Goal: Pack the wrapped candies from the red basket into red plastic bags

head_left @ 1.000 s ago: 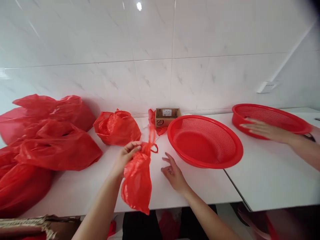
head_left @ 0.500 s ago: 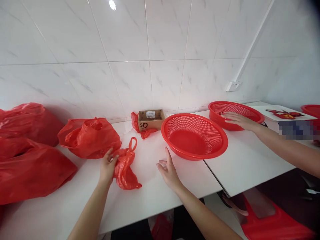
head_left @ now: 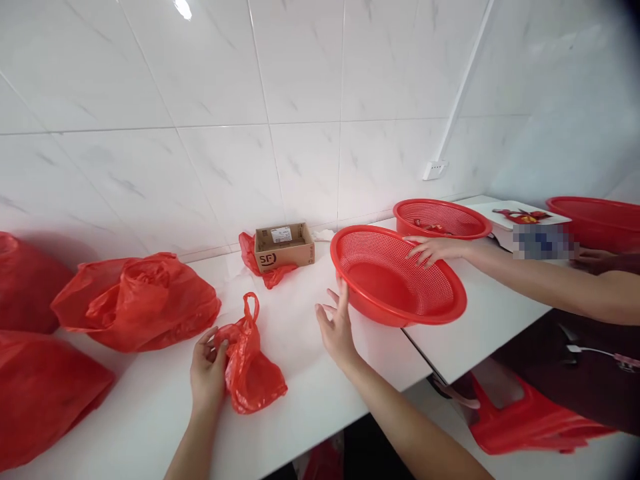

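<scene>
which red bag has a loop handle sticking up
The small red bag at the left hand. Its loop stands up above it, while the bigger red bags farther left show no raised loop.

"SF" logo [head_left: 267,259] on cardboard box [head_left: 299,256], label [head_left: 281,235] illegible

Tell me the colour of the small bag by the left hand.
Red; the small bag shows best in the head view.
</scene>
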Motion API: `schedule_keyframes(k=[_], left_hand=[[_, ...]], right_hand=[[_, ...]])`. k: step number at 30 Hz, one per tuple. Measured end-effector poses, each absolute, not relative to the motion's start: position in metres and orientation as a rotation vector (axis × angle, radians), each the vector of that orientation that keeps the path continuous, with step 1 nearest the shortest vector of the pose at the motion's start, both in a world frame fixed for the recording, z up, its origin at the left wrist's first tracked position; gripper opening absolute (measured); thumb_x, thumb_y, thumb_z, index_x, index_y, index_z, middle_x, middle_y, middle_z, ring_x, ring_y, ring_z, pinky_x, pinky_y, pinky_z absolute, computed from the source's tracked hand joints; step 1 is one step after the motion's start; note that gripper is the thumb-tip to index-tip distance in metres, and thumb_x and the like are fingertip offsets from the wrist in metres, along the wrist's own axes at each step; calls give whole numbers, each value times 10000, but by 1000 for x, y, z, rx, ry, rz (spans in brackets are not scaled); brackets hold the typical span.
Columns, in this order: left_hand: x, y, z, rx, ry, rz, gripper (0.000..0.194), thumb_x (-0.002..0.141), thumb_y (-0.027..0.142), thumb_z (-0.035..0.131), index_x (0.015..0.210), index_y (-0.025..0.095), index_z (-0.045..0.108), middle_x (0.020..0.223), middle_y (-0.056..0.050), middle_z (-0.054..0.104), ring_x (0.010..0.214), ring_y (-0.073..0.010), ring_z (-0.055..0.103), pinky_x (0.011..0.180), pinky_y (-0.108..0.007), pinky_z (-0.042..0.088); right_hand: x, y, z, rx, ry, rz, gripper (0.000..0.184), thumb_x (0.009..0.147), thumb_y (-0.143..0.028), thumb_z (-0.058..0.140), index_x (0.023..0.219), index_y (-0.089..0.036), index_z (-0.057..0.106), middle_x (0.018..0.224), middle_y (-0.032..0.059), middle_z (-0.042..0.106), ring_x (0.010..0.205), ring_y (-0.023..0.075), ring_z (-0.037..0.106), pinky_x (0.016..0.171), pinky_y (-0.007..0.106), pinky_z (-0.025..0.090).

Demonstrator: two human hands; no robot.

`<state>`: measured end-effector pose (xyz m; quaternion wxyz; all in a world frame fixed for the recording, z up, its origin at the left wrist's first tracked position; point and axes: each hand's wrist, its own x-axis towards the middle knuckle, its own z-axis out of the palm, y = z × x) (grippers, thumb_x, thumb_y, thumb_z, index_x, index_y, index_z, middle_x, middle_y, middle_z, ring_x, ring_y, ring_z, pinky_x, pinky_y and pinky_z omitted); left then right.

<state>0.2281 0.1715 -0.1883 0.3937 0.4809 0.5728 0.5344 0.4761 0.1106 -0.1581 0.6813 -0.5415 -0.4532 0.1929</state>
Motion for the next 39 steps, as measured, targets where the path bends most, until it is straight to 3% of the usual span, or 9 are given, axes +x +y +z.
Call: schedule_keyframes(k=[6, 12, 17, 21, 26, 30, 34, 36, 39], left_hand=[[231, 170, -187, 1207, 1426, 1336, 605, 727, 510, 685, 1254, 254, 536, 949, -30, 631, 876, -224, 633, 763, -354, 498], [231, 171, -186, 1191, 1479, 1300, 559, 718, 501, 703, 1206, 267, 564, 969, -30, 640, 904, -242, 629, 812, -398, 485], [233, 169, -183, 1202, 1544, 1293, 538, 722, 512, 697, 1194, 280, 582, 972, -28, 635, 907, -255, 619, 836, -437, 466], [235, 169, -180, 1195, 1529, 1311, 542, 723, 529, 688, 1185, 269, 577, 1004, -37, 638, 917, -251, 618, 818, -408, 480], [235, 171, -184, 1203, 1481, 1318, 536, 726, 549, 684, 1167, 266, 576, 1052, -50, 650, 949, -254, 625, 815, -380, 485], [234, 172, -187, 1181, 1486, 1320, 525, 737, 541, 686, 1170, 267, 572, 1022, -55, 666, 937, -258, 635, 800, -382, 492], [234, 172, -189, 1207, 1455, 1308, 485, 758, 532, 672, 1140, 248, 580, 1070, -68, 670, 997, -273, 633, 804, -380, 499], [234, 173, -190, 1216, 1450, 1301, 471, 765, 527, 667, 1133, 244, 585, 1097, -71, 670, 1023, -277, 630, 796, -372, 504], [234, 173, -190, 1212, 1460, 1303, 462, 771, 517, 664, 1132, 240, 588, 1113, -73, 671, 1014, -272, 636, 769, -360, 511]], right_hand=[[516, 44, -181, -1313, -727, 419, 735, 911, -389, 534, 1507, -392, 104, 1605, 79, 110, 1318, 256, 444, 1012, 457, 446], [542, 49, -172, -1382, -924, 674, 480, 896, -431, 538, 1336, -279, 419, 1446, 132, 427, 1184, 267, 554, 920, 440, 499], [576, 145, -99, -1450, -1248, 238, 474, 893, -347, 493, 1343, -245, 383, 1447, 105, 424, 1284, 224, 456, 971, 373, 467], [611, 222, -62, -1945, -1341, -115, 510, 915, -329, 426, 1399, -197, 336, 1456, 124, 397, 1312, 224, 400, 1018, 363, 410], [677, 272, -46, -2351, -1189, -103, 598, 861, -272, 535, 1409, -95, 373, 1432, 228, 385, 1355, 356, 300, 1073, 509, 287], [735, 270, -47, -2661, -1005, -29, 715, 855, -265, 533, 1472, -15, 274, 1460, 341, 293, 1376, 461, 241, 1037, 640, 250], [759, 256, -62, -2835, -1044, 26, 649, 910, -267, 450, 1467, 19, 280, 1405, 389, 354, 1336, 469, 335, 990, 656, 291], [757, 255, -69, -2874, -1163, 64, 549, 932, -247, 448, 1412, 11, 383, 1325, 352, 466, 1275, 427, 438, 981, 600, 345], [743, 257, -70, -2888, -1395, 146, 406, 948, -296, 520, 1296, -88, 519, 1225, 191, 582, 1127, 297, 573, 932, 486, 455]])
